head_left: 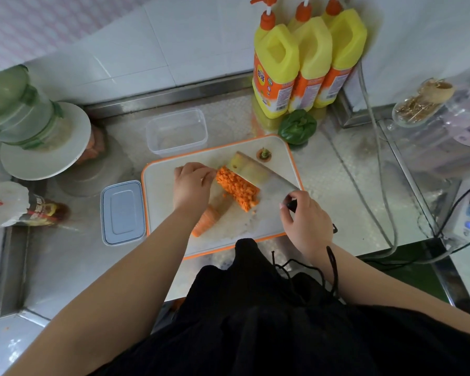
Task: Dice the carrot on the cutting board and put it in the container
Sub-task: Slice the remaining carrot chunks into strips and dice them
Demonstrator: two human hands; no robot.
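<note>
- Carrot dice (238,188) sit heaped against the cleaver (258,173), ready for scooping
- Our right hand (305,221) holds its handle; left hand (192,183), fingers curled, corrals them
- We keep the container (177,131) open nearby

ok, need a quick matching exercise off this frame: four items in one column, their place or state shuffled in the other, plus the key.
Column 1
1. clear container
2. container lid
3. diced carrot
4. carrot top

Column 2
A. heaped against the cleaver blade
B. flat on the counter, left of the cutting board
C. alone near the board's far right corner
D. empty, behind the board

Pairs: 1-D, 2-B, 3-A, 4-C
</note>
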